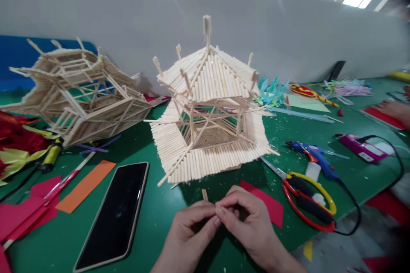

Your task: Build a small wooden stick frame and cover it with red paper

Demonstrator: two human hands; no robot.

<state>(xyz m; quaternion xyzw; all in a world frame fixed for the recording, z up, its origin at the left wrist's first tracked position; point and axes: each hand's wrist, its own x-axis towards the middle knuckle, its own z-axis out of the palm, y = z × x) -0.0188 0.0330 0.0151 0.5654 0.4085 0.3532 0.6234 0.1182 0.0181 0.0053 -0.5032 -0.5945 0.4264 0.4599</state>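
Observation:
My left hand and my right hand meet at the near edge of the table, fingertips pinched together. Short pale wooden sticks poke up from behind the fingers of my left hand. Whatever lies between the touching fingertips is mostly covered. Just beyond my hands stands a pavilion model of pale wooden sticks, with a pointed upper roof and a wide lower one. A piece of red paper lies beside my right hand.
A second stick model rests tilted at the left. Nearby lie a phone and an orange strip. To the right are scissors, a blue glue gun with a trailing cord and a purple device. Another person's hand is at far right.

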